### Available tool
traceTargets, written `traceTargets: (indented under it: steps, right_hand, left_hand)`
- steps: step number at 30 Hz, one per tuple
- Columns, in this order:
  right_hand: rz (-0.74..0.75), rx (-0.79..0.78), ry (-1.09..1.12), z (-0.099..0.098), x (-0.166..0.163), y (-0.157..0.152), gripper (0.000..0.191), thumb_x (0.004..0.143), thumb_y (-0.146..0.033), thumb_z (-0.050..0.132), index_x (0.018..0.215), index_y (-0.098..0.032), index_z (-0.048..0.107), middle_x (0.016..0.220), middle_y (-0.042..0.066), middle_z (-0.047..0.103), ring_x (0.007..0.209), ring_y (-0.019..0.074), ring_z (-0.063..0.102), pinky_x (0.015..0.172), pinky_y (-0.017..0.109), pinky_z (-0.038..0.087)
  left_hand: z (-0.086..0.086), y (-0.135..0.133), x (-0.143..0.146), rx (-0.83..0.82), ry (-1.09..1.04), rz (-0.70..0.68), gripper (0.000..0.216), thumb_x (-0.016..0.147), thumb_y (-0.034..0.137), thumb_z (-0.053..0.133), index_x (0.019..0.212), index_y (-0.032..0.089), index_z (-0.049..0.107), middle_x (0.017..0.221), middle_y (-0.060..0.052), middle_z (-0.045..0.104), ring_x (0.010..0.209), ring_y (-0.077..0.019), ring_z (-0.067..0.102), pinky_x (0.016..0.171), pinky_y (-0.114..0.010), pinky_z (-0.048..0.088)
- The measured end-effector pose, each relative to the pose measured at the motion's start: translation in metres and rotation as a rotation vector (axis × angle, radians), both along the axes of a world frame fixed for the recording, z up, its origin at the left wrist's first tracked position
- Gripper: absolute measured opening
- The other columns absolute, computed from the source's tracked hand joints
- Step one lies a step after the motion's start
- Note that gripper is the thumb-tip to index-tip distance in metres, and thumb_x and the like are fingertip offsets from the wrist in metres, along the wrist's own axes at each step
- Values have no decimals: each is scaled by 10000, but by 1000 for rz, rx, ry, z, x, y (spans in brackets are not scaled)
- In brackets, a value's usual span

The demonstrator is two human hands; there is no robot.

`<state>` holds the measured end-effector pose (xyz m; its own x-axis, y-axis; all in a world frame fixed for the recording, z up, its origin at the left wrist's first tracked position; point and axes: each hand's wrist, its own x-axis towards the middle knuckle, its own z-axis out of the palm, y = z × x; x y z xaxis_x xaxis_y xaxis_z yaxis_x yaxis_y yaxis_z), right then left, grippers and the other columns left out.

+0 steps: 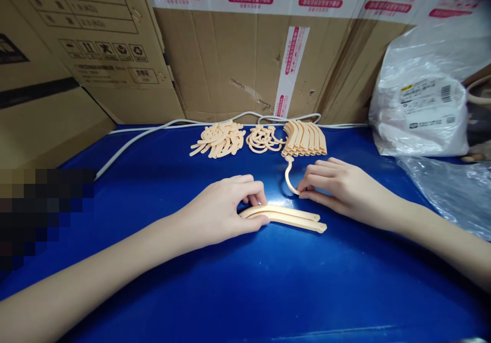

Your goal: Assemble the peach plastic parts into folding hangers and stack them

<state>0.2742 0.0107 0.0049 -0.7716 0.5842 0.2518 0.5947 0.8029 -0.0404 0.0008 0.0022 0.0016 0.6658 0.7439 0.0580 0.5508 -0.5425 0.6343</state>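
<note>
A blue table [230,292] is stretching out before me. At its far edge, a pile of peach strips [218,141], a tangle of hooks [263,139] and a fanned row of curved pieces [305,138] are lying side by side. A white cable [176,123] is running behind them, below cardboard boxes [230,66]. A plastic bag [418,107] is sitting to my right.

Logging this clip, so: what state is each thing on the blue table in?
left hand: pinching one end of the long pieces
long pieces: two, lying flat, side by side
right hand: pinching the end of the hook
hook: lying flat, single
fanned stack: neat, overlapped
strip pile: jumbled
hook pile: tangled
plastic bag: crumpled, bulging
cardboard box: taped shut
</note>
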Motion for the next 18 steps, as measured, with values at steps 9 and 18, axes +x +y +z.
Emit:
traceTargets:
  steps: [9, 18]
  right_hand:
    - [1, -140, 93, -3, 2, -1, 195, 1010, -308, 520, 941, -212, 676, 861, 22, 671, 781, 174, 599, 740, 311, 394]
    - [-17, -216, 156, -6, 3, 0, 195, 985, -350, 567, 922, -211, 689, 840, 22, 676, 773, 161, 609, 726, 289, 405]
  left_hand:
    - [0, 0, 0, -1, 9, 4, 104, 836, 294, 711, 865, 212, 655, 875, 32, 626, 833, -140, 585, 704, -277, 418]
    - [2, -2, 0, 17, 34, 22, 92, 818, 274, 700, 863, 211, 651, 876, 27, 630, 854, -158, 576, 716, -297, 409]
